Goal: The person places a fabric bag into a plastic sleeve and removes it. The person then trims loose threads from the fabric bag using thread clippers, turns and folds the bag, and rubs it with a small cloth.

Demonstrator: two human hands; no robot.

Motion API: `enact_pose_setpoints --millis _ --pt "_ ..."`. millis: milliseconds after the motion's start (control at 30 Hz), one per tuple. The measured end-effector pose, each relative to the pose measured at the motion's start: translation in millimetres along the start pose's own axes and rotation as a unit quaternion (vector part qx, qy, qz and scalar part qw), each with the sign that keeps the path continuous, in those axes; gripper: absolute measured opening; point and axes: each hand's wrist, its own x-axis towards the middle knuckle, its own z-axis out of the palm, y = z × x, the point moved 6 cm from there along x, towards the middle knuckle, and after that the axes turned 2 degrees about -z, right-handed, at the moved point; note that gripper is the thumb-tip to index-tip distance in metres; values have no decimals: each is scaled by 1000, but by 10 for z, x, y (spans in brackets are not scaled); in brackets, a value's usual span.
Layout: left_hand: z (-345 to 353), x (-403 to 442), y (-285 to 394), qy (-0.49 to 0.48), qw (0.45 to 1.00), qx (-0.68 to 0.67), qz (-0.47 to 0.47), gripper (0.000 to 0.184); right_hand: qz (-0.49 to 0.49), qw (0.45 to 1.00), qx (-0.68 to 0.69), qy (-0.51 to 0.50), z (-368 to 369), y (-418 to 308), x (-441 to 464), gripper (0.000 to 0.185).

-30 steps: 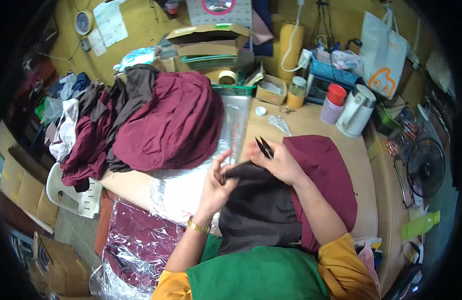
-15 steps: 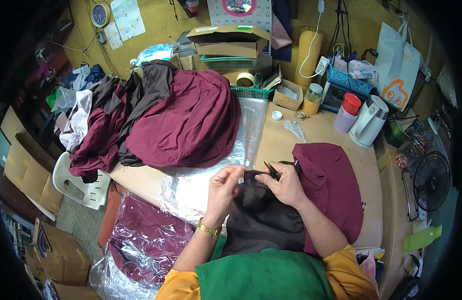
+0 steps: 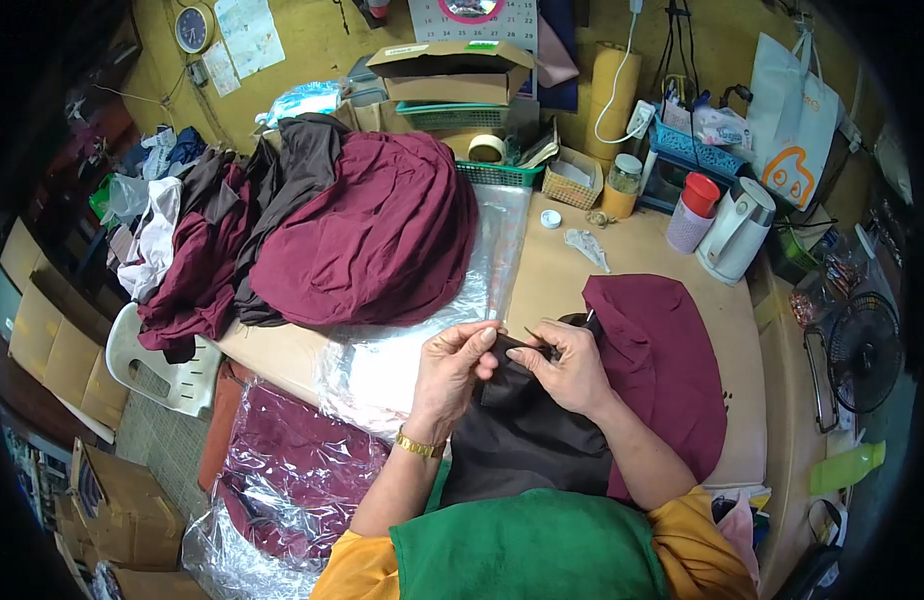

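Note:
Black lining cloth (image 3: 527, 440) hangs over my lap side of the table, joined to or lying against a maroon cloth piece (image 3: 667, 390) on the right. My left hand (image 3: 454, 368) is closed, thumb and fingertips pinching the upper edge of the black cloth. Close beside it, my right hand (image 3: 570, 368) is closed around small dark thread snips (image 3: 533, 335), mostly hidden by the fingers, with only a thin tip showing. The right thumb also presses on the black cloth's edge.
A large maroon cloth pile (image 3: 367, 235) lies at the back left. Clear plastic sheets (image 3: 497, 245) are beside it, and a plastic-wrapped maroon bundle (image 3: 302, 470) sits lower left. A kettle (image 3: 737, 232), red-lidded cup (image 3: 694, 212) and jar (image 3: 623, 185) stand at the back right.
My left hand has moved slightly right and up, its fingers now on the black cloth's edge. The snips' blades have turned and show less. The whole view has shifted slightly.

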Motion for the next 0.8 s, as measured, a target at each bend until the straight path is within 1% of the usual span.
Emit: enact_pose_setpoints --millis 33,100,133,167,200,233,300,333,367,467,600,667,800 --pt "48 -8 -31 -2 1000 -1 -2 19 17 1000 18 -9 7 65 -13 23" --pt "101 -46 -73 51 993 -104 -27 14 33 999 36 -17 23 73 -28 23" --pt "77 -42 -84 17 990 -140 -32 14 -4 999 3 54 -36 -54 -20 25" --pt "71 -56 -71 17 990 -140 -32 14 -41 991 -29 124 -120 -187 -39 28" --pt "73 -74 -53 22 986 -164 -35 15 5 994 -54 97 -161 -221 -56 34" --pt "81 -85 -33 27 981 -189 -38 16 4 994 -53 97 -195 -251 -53 34" --pt "84 -100 -14 23 982 -186 -38 18 -134 964 -206 104 -219 -482 -66 30" --pt "88 -104 -12 -2 981 -189 -37 18 -153 950 -256 93 -210 -599 -69 31" --pt "104 -110 -7 -27 980 -192 -37 18 -154 949 -257 94 -201 -652 -68 31" --pt "137 -128 8 -30 981 -189 -19 19 -221 916 -316 113 -127 -794 -93 31" --pt "166 -130 1 -10 988 -156 -5 20 -239 902 -341 116 -75 -798 -82 30" --pt "189 -128 12 2 989 -147 18 18 -241 894 -359 120 -72 -800 -73 30" --pt "208 -121 -2 -25 991 -128 39 20 -235 888 -379 112 -35 -773 -59 30"
